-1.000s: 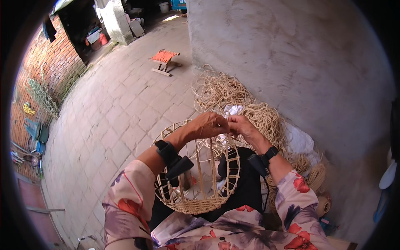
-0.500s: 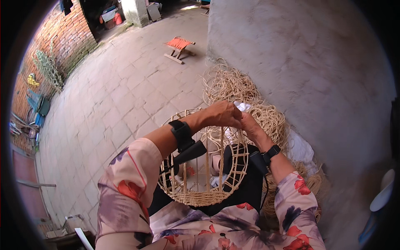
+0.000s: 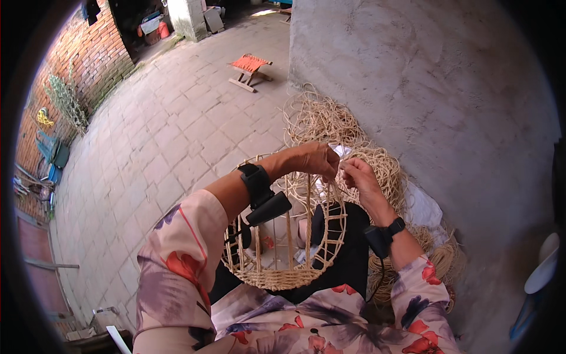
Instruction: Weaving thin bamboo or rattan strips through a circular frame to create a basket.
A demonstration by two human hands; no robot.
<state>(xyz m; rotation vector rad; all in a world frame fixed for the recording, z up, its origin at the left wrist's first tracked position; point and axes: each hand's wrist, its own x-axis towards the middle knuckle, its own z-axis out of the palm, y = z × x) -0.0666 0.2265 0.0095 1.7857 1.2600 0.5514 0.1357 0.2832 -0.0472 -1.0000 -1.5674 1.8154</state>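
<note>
Centrally, left hand and right hand are both pinching a cane strand at the wicker frame's top rim, keeping it taut.

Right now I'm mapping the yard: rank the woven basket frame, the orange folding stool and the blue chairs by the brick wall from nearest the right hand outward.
1. Woven basket frame, touching the right hand.
2. Orange folding stool, ahead on the paving.
3. Blue chairs, far left by the wall.
</note>
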